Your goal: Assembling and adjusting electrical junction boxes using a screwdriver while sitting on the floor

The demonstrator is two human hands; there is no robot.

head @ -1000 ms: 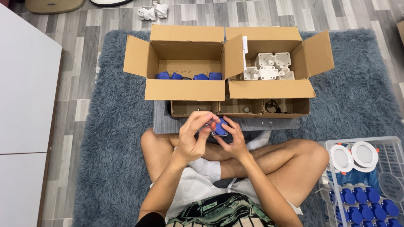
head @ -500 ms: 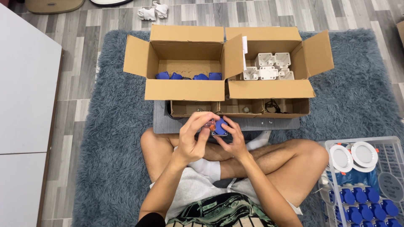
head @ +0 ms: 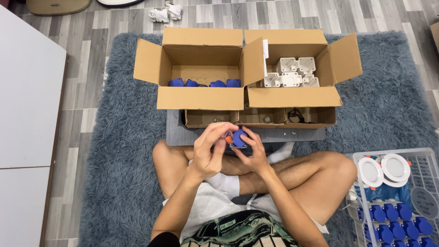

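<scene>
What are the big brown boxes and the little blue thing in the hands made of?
The two open brown boxes look like matt corrugated cardboard: folded flaps, raw edges. The small blue part, held by both the left hand and right hand, seems smooth moulded plastic, slightly glossy.

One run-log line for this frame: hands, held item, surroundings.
left hand: on blue part | right hand: gripping blue part | pose: seated cross-legged on grey rug | ahead: two open cardboard boxes | right: wire basket

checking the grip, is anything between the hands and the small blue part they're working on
Nothing visible. The left hand and right hand both hold the small blue part directly, fingers wrapped over it, above the crossed legs. Its underside is hidden.
</scene>
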